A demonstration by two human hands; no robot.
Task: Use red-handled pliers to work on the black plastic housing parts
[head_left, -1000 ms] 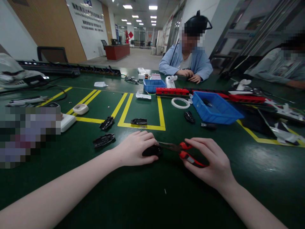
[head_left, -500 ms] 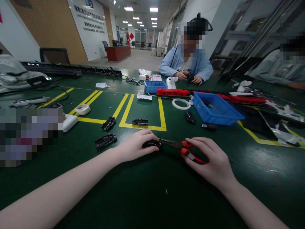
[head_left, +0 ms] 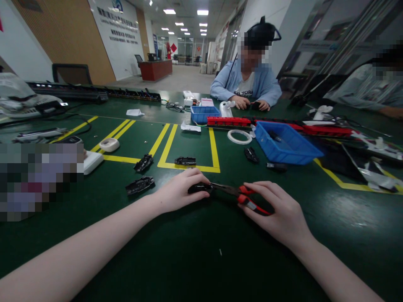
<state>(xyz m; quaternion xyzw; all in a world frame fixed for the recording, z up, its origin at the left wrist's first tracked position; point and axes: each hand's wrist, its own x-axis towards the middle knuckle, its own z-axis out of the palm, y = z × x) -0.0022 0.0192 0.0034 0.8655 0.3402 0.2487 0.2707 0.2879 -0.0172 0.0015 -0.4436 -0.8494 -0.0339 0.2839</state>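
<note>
My left hand is closed round a small black plastic part, low over the green table. Long-nose pliers with red handles are held in my right hand, thumb and fingers on the two grips. Their jaws point left and meet the near end of the black part; whether they pinch it I cannot tell. Similar black parts lie close to my left hand: one dark shell, another behind it, and a third on the yellow tape.
To the right stand a blue bin, a white tape roll and more black pieces. A smaller blue bin and red strips lie farther back. Across the table sits a person handling a dark object; another person is at far right.
My hands, the black part and the pliers stay almost in place, with only a tiny shift of the pliers. The person opposite has lowered their hands slightly.
</note>
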